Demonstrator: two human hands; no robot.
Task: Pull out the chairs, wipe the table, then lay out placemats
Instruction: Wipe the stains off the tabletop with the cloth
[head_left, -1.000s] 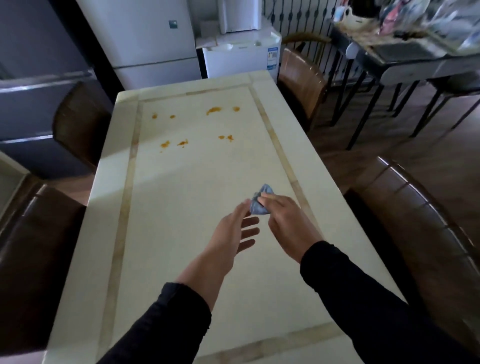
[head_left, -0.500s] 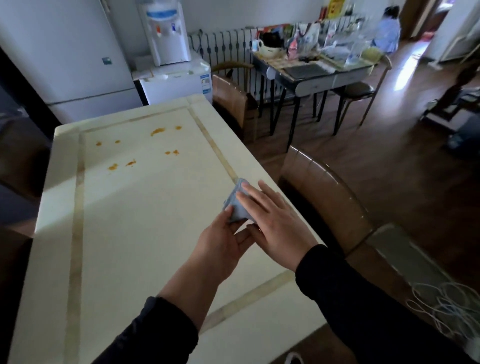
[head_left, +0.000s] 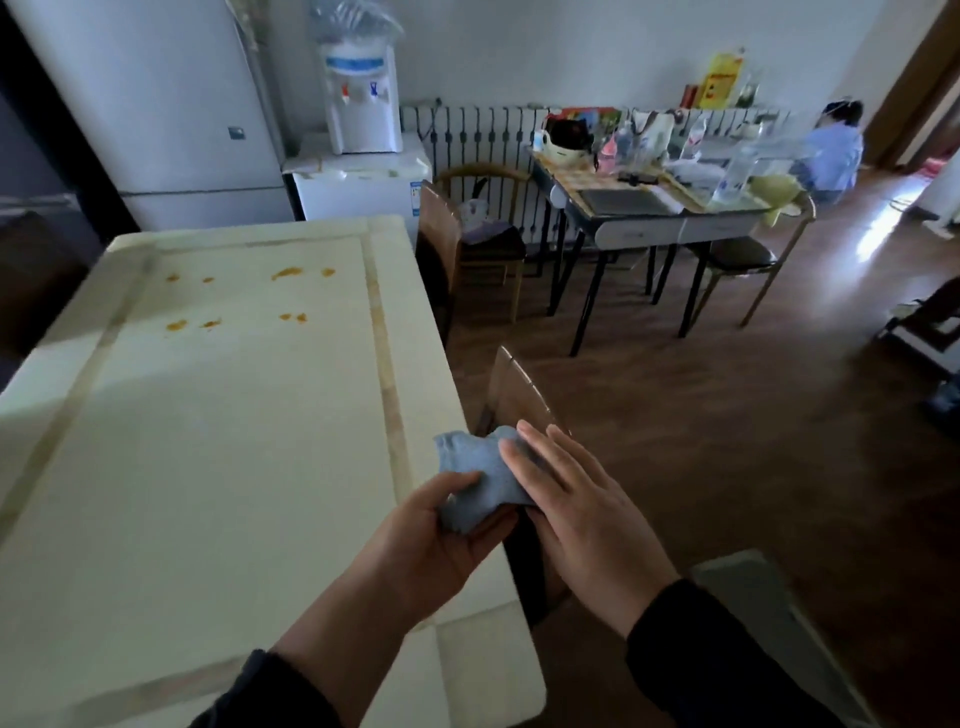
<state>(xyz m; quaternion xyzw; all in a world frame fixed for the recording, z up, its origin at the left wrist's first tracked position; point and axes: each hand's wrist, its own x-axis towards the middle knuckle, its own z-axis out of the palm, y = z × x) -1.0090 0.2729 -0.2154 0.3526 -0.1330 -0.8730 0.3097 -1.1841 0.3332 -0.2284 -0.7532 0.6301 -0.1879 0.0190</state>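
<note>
Table cream, orange stains at far end, unwiped. Chair just beside right edge. Blue cloth over near-right edge: left hand grips it, right hand flat, fingers straight, pressing it, likely folding for wiping.

a blue cloth is held over the right edge of the cream table, gripped by the left hand, with the right hand laid flat on it. orange stains are seen at the far end. two brown chairs are set alongside.
</note>
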